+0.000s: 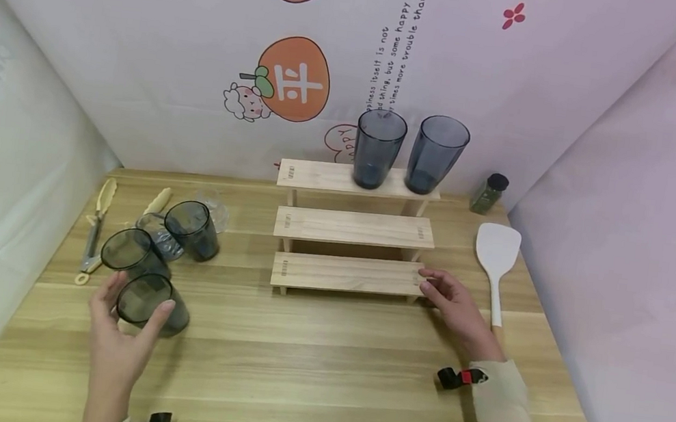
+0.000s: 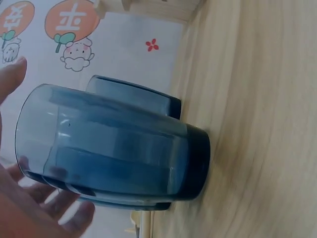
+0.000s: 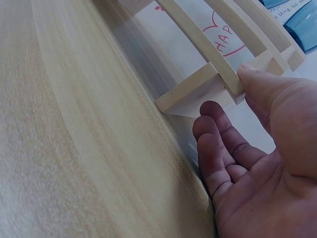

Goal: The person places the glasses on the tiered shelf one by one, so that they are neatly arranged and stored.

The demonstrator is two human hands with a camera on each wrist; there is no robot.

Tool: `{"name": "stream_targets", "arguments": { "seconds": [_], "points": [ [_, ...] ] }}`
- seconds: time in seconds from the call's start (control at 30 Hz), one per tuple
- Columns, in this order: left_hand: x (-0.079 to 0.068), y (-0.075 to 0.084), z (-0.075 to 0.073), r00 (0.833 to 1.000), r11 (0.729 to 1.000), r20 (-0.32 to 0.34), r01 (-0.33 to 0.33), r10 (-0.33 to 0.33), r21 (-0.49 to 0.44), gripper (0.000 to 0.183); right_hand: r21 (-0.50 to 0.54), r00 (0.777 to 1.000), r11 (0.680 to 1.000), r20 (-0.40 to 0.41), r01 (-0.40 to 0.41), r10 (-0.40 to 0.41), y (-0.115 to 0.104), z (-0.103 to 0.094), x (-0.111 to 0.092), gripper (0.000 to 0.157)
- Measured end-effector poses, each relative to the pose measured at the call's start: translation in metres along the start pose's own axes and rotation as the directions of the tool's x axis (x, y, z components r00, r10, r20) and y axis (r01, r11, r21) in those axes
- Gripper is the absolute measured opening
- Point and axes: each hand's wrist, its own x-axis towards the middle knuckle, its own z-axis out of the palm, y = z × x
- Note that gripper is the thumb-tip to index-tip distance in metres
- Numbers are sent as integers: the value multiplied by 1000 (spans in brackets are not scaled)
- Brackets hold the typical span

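My left hand (image 1: 121, 332) is spread around the nearest dark tinted glass (image 1: 175, 314), which stands upright on the table. In the left wrist view the thumb is apart from this glass (image 2: 119, 144), with the other fingers along its opposite side near the rim. Two more tinted glasses, one at the left (image 1: 132, 255) and one farther back (image 1: 201, 241), stand just beyond. My right hand (image 1: 457, 309) pinches the right end of the lowest board of a three-step wooden shelf (image 1: 346, 274). Its lower fingers (image 3: 213, 148) curl loosely beside the support.
On the top board stand two tall blue-grey glasses (image 1: 375, 153). Clear glassware (image 1: 165, 237) and tongs (image 1: 94, 233) lie at the left. To the right are a white spatula (image 1: 497, 252) and a black-capped spice jar (image 1: 488, 194). Printed cloth (image 1: 199, 121) hangs behind the table (image 1: 307, 386).
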Motion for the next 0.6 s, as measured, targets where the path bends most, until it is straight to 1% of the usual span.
{"name": "stream_targets", "arguments": {
  "seconds": [0.1,0.17,0.3,0.37,0.53,0.6],
  "points": [
    [1,1,2,997,997,-33,78,-77,23,93,-1,1000,1000,-3,-6,6,0,0,-1,46],
    [0,0,4,993,993,-46,111,-109,45,96,-7,1000,1000,-3,-9,9,0,0,-1,46],
    [-1,-3,9,990,990,-48,132,-130,52,95,-10,1000,1000,-6,-10,10,-1,1,0,46],
    [-1,-3,11,991,991,-45,125,-123,47,93,-12,1000,1000,-6,-9,8,0,1,0,46],
    [-2,-2,13,991,990,-20,132,-131,56,88,-13,1000,1000,-7,-3,3,0,1,1,45],
    [-1,-1,13,990,989,1,140,-140,44,87,-11,1000,1000,-7,4,-4,0,0,1,45]
  ]
}}
